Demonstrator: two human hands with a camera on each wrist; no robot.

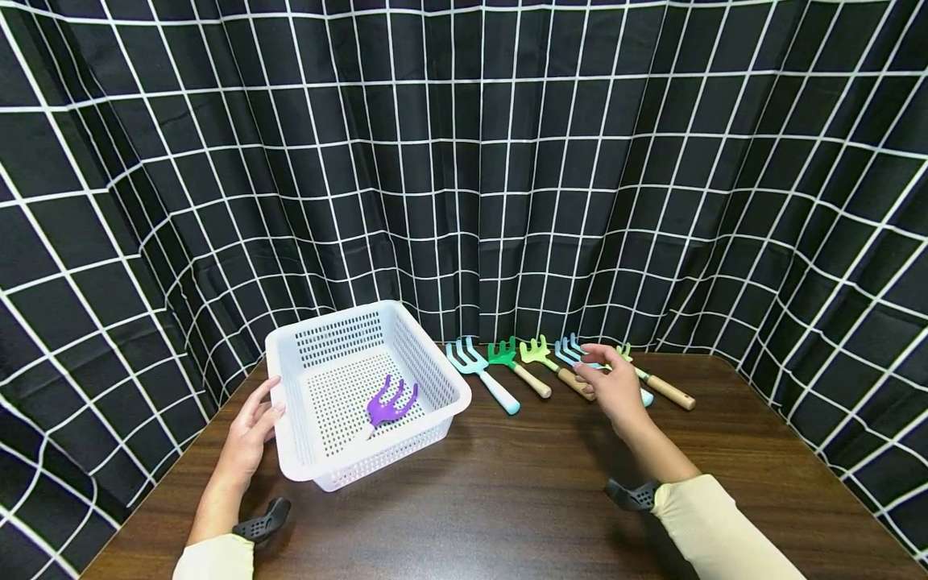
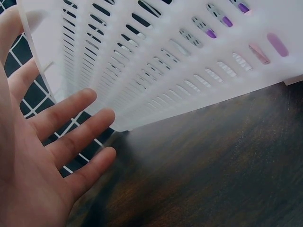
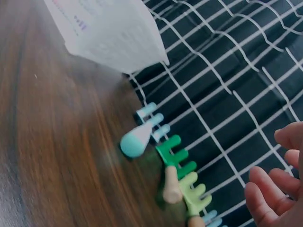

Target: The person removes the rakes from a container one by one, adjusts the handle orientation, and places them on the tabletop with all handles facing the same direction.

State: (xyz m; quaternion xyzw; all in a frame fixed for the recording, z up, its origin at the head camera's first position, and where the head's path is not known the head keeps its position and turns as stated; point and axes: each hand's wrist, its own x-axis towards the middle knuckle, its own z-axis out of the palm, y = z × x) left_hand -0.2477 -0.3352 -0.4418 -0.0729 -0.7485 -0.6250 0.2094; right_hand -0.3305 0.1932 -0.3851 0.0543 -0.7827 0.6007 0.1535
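Note:
My left hand (image 1: 249, 427) is at the left rim of a white perforated plastic basket (image 1: 442, 366), its fingertips touching the rim. In the left wrist view, three fingers (image 2: 87, 170) extend loosely beside the basket wall. A purple hand fork (image 1: 387, 409) lies inside the basket. My right hand (image 1: 616, 391) hovers over a blue hand fork (image 1: 568, 350), which it partly hides, with bent fingers and nothing visible between them. To its left are a lime-green hand fork (image 1: 536, 352) with a wooden handle, a green hand fork (image 1: 502, 352) and a light-blue hand fork (image 1: 471, 364).
Beyond my right hand lies another lime-green hand fork with a wooden handle (image 1: 670, 392). The forks sit in a row near the back edge of the dark wooden table (image 1: 464, 515). Behind the table hangs a black curtain (image 1: 464, 161) with a white grid.

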